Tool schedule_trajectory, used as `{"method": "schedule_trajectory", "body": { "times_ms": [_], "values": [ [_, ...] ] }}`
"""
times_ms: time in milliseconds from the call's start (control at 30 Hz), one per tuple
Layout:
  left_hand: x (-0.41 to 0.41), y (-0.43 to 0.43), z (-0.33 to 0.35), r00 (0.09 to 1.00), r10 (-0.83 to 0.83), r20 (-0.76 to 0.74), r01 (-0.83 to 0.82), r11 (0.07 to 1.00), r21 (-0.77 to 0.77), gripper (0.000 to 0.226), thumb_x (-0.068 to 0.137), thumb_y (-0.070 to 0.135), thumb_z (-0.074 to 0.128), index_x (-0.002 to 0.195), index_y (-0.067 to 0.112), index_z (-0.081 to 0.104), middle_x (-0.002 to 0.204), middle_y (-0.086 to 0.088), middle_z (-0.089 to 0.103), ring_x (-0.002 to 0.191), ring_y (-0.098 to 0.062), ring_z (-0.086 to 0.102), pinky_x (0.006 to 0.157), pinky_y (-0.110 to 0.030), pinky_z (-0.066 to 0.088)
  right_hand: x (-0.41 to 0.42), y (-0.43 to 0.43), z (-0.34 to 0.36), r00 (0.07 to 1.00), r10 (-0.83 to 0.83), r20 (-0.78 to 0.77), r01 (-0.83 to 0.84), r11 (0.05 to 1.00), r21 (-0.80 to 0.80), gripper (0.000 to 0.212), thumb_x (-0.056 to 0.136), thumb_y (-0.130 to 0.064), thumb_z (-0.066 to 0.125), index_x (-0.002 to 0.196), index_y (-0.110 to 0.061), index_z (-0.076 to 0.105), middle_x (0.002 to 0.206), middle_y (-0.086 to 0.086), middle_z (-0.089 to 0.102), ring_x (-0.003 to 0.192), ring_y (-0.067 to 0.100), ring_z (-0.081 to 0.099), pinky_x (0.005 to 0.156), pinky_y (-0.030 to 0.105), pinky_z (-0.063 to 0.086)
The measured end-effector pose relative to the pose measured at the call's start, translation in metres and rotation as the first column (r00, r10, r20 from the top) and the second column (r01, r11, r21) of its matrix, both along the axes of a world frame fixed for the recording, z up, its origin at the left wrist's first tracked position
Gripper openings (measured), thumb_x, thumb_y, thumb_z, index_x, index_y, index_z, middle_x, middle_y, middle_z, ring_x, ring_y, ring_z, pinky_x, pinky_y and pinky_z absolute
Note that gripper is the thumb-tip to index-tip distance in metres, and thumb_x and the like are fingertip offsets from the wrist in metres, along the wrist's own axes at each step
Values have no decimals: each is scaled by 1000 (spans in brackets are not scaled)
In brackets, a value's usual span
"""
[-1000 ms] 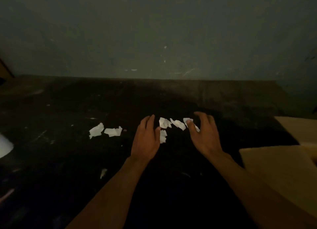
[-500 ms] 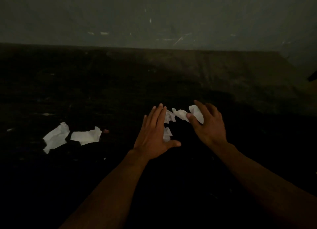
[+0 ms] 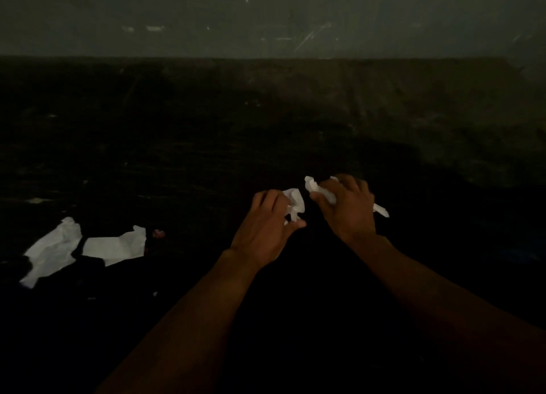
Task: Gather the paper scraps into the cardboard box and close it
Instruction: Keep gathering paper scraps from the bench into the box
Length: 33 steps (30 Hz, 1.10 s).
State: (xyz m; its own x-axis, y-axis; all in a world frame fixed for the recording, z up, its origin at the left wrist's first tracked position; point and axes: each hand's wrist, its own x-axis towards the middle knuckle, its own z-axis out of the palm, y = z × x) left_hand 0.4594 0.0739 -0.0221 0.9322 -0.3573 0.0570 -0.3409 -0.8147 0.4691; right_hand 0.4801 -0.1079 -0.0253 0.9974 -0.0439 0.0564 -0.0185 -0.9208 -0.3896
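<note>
Scraps in both hands, none boxed yet. Pinched one crumpled white scrap [image 3: 295,203] between thumb and curled fingers of left hand [image 3: 266,225], low over dark tabletop [image 3: 295,127]. Clutched second paper bundle [image 3: 313,187] in right hand [image 3: 348,207], fingers wrapped round it, one torn end poking out on the thumb side and another past the little finger. Held the two hands just beside each other, probably to bunch small pieces into handfuls rather than carry them one at a time. Judged as mid-gathering: collecting under way, transfer and closing not begun.

Well apart to the left, on the tabletop: long flat scrap [image 3: 53,250] and squarer flat scrap [image 3: 115,247], corners touching or nearly so; could not tell which. Just right of those, small reddish bit [image 3: 158,233], too dim to identify; nearer the body, tiny white fleck [image 3: 155,293]. Saw no cardboard box anywhere in view, so could not say which way the load had to go. Found nothing standing between hands and loose scraps, only dark surface, with scuffed greenish wall [image 3: 266,15] behind. Reckoned poor light the main hindrance: small fragments easy to miss, loosely held paper liable to slip.
</note>
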Motion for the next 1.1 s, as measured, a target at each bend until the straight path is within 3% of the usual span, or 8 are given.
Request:
{"method": "schedule_trajectory", "body": {
  "times_ms": [167, 333, 467, 567, 700, 800, 900, 1100],
  "values": [
    [-18, -2, 4, 999, 32, 29, -34, 997, 70, 29, 95, 37, 46, 117, 18, 49, 123, -3, 50, 108, -17, 44, 88, -27, 36, -16, -3, 6, 999, -13, 37, 4, 974, 228, 18, 93, -19, 57, 111, -21, 59, 117, 1, 56, 109, 17, 49, 87, 24, 35],
    [-73, 37, 35, 981, 173, 88, -170, 985, -43, 13, 87, 25, 59, 83, 16, 50, 89, 0, 48, 73, -13, 48, 64, -25, 33, -43, 12, 18, 999, 47, 24, -53, 918, 393, 29, 95, -21, 52, 121, -34, 50, 122, -4, 57, 113, 14, 53, 97, 38, 49],
    [-117, 91, 77, 927, 373, 47, -371, 928, -36, 20, 87, 24, 58, 81, 21, 40, 77, 6, 48, 74, -17, 56, 62, -27, 36, -68, 68, 47, 983, 159, 87, -181, 873, 453, 41, 95, -13, 53, 129, -36, 48, 125, 0, 57, 115, 18, 53, 99, 40, 48],
    [-141, 141, 100, 870, 492, -6, -492, 870, -33, 24, 85, 23, 58, 103, 22, 42, 94, -5, 61, 87, -24, 62, 74, -36, 50, -84, 128, 71, 961, 245, 128, -277, 840, 467, 45, 94, -12, 53, 132, -37, 47, 126, 2, 56, 115, 19, 52, 99, 41, 47],
    [-158, 214, 105, 837, 543, 66, -547, 832, 89, 37, 92, 21, 53, 127, 16, 45, 118, -13, 58, 105, -27, 58, 88, -40, 49, -99, 208, 94, 926, 331, 184, -378, 809, 450, 45, 94, -15, 53, 134, -35, 46, 127, 3, 55, 117, 20, 51, 101, 36, 44],
    [-153, 266, 95, 790, 604, 103, -612, 783, 112, 36, 92, 19, 54, 126, 14, 47, 124, -15, 52, 110, -29, 52, 91, -39, 45, -100, 261, 101, 910, 356, 212, -413, 814, 408, 44, 95, -16, 52, 135, -34, 46, 128, 1, 56, 116, 18, 48, 100, 33, 40],
    [-136, 302, 83, 759, 648, 59, -650, 759, 37, 30, 90, 14, 56, 119, 15, 49, 126, -10, 45, 112, -26, 49, 92, -35, 44, -89, 305, 94, 923, 333, 196, -383, 855, 351, 45, 95, -21, 51, 135, -40, 42, 128, -1, 56, 119, 21, 45, 100, 46, 42],
    [-89, 335, 48, 942, 337, 8, -337, 942, 10, 46, 93, 11, 50, 138, 16, 40, 156, -4, 20, 143, -20, 17, 117, -39, 19, -76, 342, 30, 945, 323, 59, -328, 920, 215, 43, 94, -26, 50, 134, -39, 43, 128, -1, 55, 120, 23, 46, 101, 47, 41]
  ]
}}
